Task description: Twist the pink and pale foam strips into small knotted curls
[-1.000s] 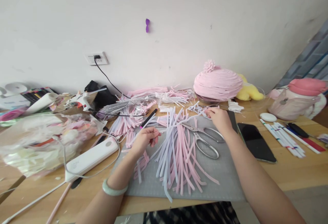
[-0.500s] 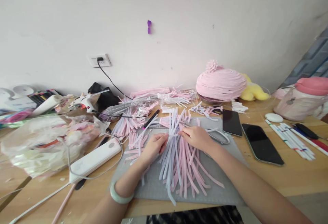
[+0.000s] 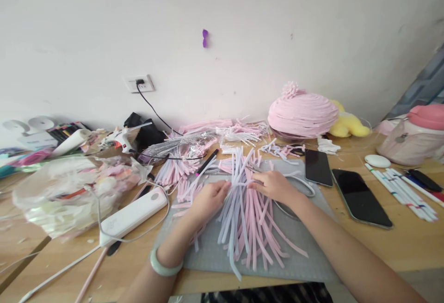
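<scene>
My left hand (image 3: 212, 197) is closed, thumb and fingers pinching one end of a lavender pipe cleaner (image 3: 238, 184) that lies across a bunch of lavender pipe cleaners (image 3: 227, 219). On the other side, my right hand (image 3: 274, 187) pinches that strip's opposite end. Metal scissors (image 3: 307, 186) sit at my right hand, blades pointing out past the fingers and handle loops behind; whether the palm grips them is hidden. Pink pipe cleaners (image 3: 258, 233) fan out beside the lavender ones on a grey cutting mat (image 3: 287, 263).
A white power strip (image 3: 133, 217) with cables and a plastic bag of scraps (image 3: 45, 201) lie left. Behind are a black marker (image 3: 207, 162), a glue gun (image 3: 123, 142) and a pink dome-shaped piece (image 3: 301, 113). Two phones (image 3: 360, 197) and several white pens (image 3: 409, 196) lie right.
The whole view has shifted slightly, so things appear a little further right. Both hands keep their pinch on the lavender strip, with little other movement.
</scene>
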Demonstrator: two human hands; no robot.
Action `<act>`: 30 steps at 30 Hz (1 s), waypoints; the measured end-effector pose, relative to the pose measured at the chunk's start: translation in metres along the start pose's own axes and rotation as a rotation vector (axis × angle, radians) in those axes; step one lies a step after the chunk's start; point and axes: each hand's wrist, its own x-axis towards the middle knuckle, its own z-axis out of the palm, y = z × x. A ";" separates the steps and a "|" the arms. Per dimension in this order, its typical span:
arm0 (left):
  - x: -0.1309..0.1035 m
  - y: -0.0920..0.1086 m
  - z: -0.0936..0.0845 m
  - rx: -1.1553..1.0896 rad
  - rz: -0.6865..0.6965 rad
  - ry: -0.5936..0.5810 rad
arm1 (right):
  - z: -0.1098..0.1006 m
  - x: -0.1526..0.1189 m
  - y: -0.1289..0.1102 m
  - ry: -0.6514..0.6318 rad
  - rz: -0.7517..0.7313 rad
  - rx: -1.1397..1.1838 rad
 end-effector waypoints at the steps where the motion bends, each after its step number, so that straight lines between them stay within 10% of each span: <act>1: 0.002 -0.004 -0.006 0.145 -0.081 0.116 | 0.000 0.000 0.000 -0.008 0.006 0.020; 4: 0.005 -0.019 -0.023 0.526 -0.293 0.329 | 0.000 0.001 -0.001 -0.009 0.088 0.057; 9: 0.008 -0.042 -0.034 0.658 -0.414 0.070 | 0.002 0.003 -0.002 0.021 0.184 0.180; 16: 0.008 -0.051 -0.025 0.654 -0.304 0.045 | 0.014 0.004 -0.005 0.266 0.160 0.451; 30: -0.002 -0.004 -0.031 0.323 -0.344 0.451 | 0.009 0.009 -0.023 0.373 0.404 1.204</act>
